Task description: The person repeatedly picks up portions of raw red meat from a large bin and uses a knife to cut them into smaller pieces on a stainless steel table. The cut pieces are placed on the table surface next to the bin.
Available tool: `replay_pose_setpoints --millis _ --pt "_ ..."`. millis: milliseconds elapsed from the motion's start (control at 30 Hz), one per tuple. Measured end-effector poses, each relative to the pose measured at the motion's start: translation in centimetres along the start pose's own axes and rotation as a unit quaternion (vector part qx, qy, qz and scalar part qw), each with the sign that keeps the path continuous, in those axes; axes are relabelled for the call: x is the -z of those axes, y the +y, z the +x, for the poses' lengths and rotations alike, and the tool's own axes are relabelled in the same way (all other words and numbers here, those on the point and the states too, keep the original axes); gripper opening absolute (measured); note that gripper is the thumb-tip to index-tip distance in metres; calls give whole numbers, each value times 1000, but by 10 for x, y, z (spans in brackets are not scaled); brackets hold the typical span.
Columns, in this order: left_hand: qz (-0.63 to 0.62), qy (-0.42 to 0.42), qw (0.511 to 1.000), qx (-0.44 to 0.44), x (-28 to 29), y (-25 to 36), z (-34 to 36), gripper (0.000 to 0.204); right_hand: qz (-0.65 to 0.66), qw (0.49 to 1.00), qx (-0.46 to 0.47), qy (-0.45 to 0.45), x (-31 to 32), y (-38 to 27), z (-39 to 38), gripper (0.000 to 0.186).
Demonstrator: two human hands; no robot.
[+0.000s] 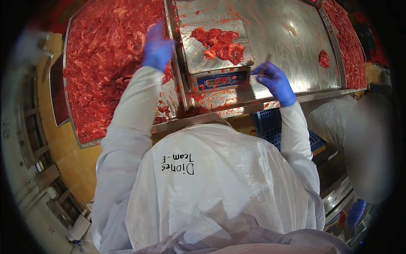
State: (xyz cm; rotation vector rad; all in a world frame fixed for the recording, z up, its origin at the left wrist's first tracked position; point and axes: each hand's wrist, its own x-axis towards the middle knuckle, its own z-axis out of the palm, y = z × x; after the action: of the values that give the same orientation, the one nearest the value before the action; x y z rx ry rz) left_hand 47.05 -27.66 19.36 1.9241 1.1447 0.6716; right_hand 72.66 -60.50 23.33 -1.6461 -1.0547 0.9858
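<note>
My left hand (158, 50), in a blue glove, is over the right edge of a broad heap of raw red meat trimmings (110, 63). Its fingers look stretched out and slightly blurred, with nothing visible in them. A steel-topped digital scale (187, 51) stands to its right, bearing a clump of meat (220, 44) on the platform. Beside the scale's front right corner is my right hand (275, 84), also blue-gloved and smeared red. Its fingers are curled together; a thin greyish piece rises above them, too blurred to name.
A metal table (292, 51) with a raised rim carries the scale and a small meat scrap (323, 59). More meat (349, 46) lies beyond its right divider. Blue crates (268, 127) sit below the table edge. Someone in white (334, 118) is close on my right.
</note>
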Motion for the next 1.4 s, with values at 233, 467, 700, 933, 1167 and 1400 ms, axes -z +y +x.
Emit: replay_pose_setpoints --millis 233,467,700,933,1167,1400 --pt "-150 -340 925 -75 -48 87 -35 63 167 984 7 -64 -64 3 91 18" --pt "-191 -155 969 10 -19 15 -40 38 -64 967 192 -153 -156 -45 49 34" --pt "176 -123 922 -322 -32 45 -79 15 299 924 -138 -196 -80 -16 44 31" --pt "138 -128 938 -292 -5 23 -74 10 235 931 -152 -235 -52 18 -6 41" --pt "184 -101 909 -359 -39 39 -77 13 331 916 -127 -190 -73 11 26 34" --pt "156 -110 931 -312 -11 32 -73 9 326 900 -205 -204 -68 20 18 38"
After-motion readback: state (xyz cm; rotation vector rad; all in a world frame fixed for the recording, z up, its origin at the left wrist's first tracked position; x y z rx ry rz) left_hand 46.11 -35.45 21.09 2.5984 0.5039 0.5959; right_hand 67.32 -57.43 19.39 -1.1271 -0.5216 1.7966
